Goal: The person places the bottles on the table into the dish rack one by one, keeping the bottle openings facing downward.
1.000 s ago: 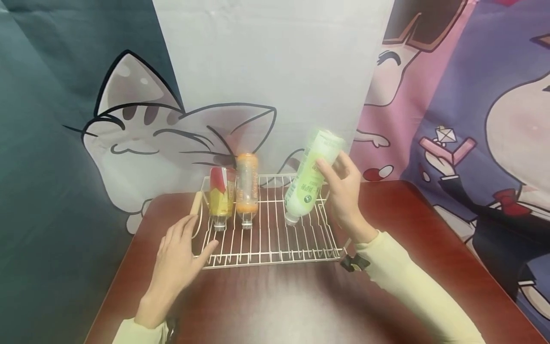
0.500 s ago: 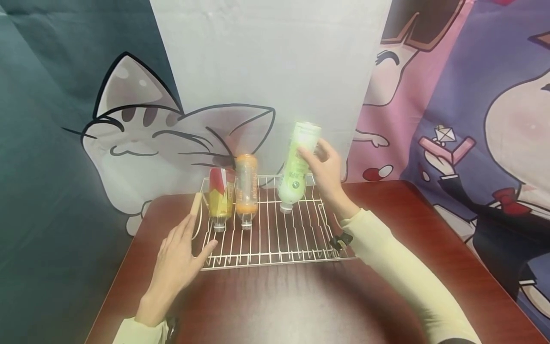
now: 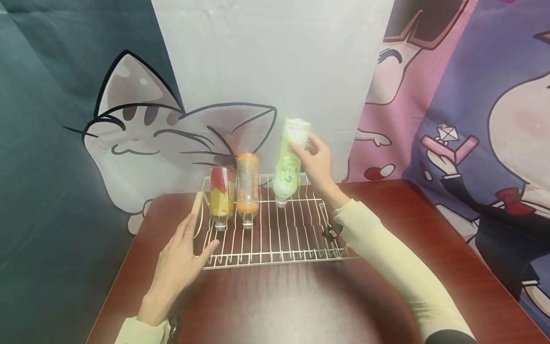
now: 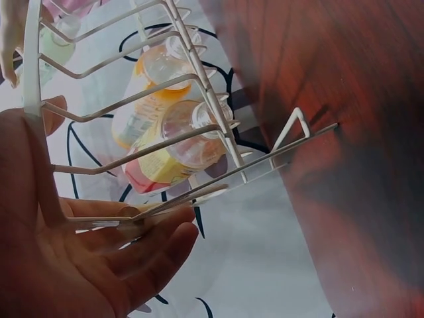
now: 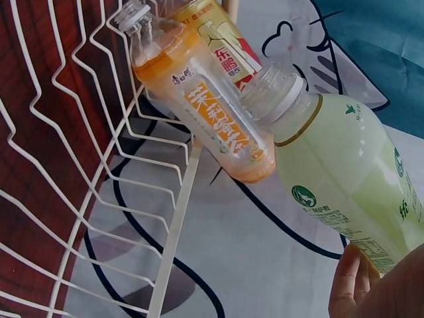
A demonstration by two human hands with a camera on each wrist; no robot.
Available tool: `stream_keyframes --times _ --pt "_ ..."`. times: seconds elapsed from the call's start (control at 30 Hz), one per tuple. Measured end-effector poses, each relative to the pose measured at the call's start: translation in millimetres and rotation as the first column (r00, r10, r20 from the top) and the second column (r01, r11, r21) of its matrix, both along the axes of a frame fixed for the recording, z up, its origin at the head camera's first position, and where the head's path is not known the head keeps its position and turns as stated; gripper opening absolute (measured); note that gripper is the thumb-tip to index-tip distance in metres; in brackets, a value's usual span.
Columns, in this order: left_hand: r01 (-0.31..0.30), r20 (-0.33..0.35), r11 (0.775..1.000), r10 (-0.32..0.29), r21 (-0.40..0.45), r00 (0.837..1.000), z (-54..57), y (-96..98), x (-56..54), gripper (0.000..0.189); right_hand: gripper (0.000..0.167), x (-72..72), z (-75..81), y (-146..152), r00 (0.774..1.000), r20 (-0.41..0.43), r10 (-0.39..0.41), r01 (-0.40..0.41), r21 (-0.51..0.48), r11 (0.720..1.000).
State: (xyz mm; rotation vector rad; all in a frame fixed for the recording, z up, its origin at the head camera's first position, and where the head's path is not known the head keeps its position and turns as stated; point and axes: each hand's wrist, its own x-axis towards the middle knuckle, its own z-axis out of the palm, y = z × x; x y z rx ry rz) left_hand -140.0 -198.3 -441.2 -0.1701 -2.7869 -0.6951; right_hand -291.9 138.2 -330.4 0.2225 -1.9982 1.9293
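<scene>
My right hand (image 3: pixel 317 161) grips a pale green plastic bottle (image 3: pixel 287 165) near its base, neck downward. The bottle is over the back of a white wire dish rack (image 3: pixel 275 262); whether it touches the wires, I cannot tell. In the right wrist view, the green bottle (image 5: pixel 351 179) shows a clear threaded neck. To its left an orange-labelled bottle (image 3: pixel 248 184) and a red-and-yellow bottle (image 3: pixel 221 191) lean neck-down in the rack. My left hand (image 3: pixel 178 258) rests at the rack's left side with fairly straight fingers, its thumb apart, as the left wrist view shows by the frame (image 4: pixel 41 165).
The rack stands on a reddish-brown table (image 3: pixel 275 306). A beige handle-like bar (image 3: pixel 196 204) is at its left side. Behind the table hangs a cloth (image 3: pixel 275 57) printed with cartoon figures. A black fitting (image 3: pixel 332 232) sits at my right wrist.
My right hand has carried the green bottle leftward and back, toward the orange-labelled bottle. The green bottle has gone from tilted to nearly upright, neck down. My left hand has stayed put.
</scene>
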Motion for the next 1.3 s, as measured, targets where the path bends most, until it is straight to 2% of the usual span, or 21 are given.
stream_keyframes --times 0.27,0.5,0.73,1.03,1.3 --pt "-0.004 -0.025 1.000 0.004 -0.007 1.000 -2.0 -0.6 -0.1 0.092 0.064 -7.4 -5.8 -5.7 0.997 0.076 -0.019 0.013 0.083 0.996" --pt "-0.002 0.003 1.000 0.002 -0.011 1.000 0.8 -1.0 0.2 0.094 0.066 -14.8 -24.7 -18.4 0.995 0.099 -0.024 0.005 0.188 0.982" --pt "-0.005 0.037 1.000 0.005 -0.013 0.999 1.1 -1.1 -0.1 0.096 0.070 -21.9 -43.9 -21.0 0.983 0.179 -0.048 -0.009 0.303 0.953" --pt "-0.003 0.000 1.000 0.003 -0.014 1.000 0.2 -1.7 -0.5 0.094 0.062 -23.3 -56.9 -20.0 0.979 0.193 -0.062 -0.008 0.340 0.940" --pt "-0.002 0.032 1.000 0.002 -0.014 0.999 -0.7 -1.6 -1.0 0.095 0.061 -23.2 -60.4 -20.9 0.971 0.230 -0.060 -0.025 0.351 0.936"
